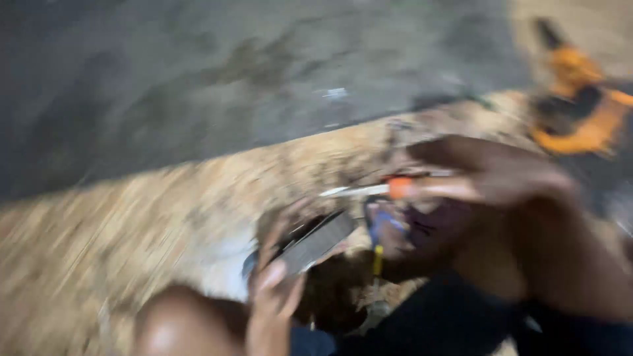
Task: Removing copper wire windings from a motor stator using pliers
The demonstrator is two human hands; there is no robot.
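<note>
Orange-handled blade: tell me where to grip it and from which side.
Grip the blade tool by its orange handle end, where the right hand already pinches it, coming from the right. The pale tip points left toward the left hand and its flat dark piece, so that end looks best avoided. Blur hides finer detail.

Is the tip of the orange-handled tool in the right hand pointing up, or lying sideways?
Sideways. The right hand holds the orange-handled tool nearly level, its pale metal tip pointing left, above the dark flat object in the left hand. Blur hides finer detail.

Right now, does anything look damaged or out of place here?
Too blurred to confirm damage. The right hand holds an orange-handled blade, the left hand a flat grey piece. An orange tool lies on the ground.
</note>
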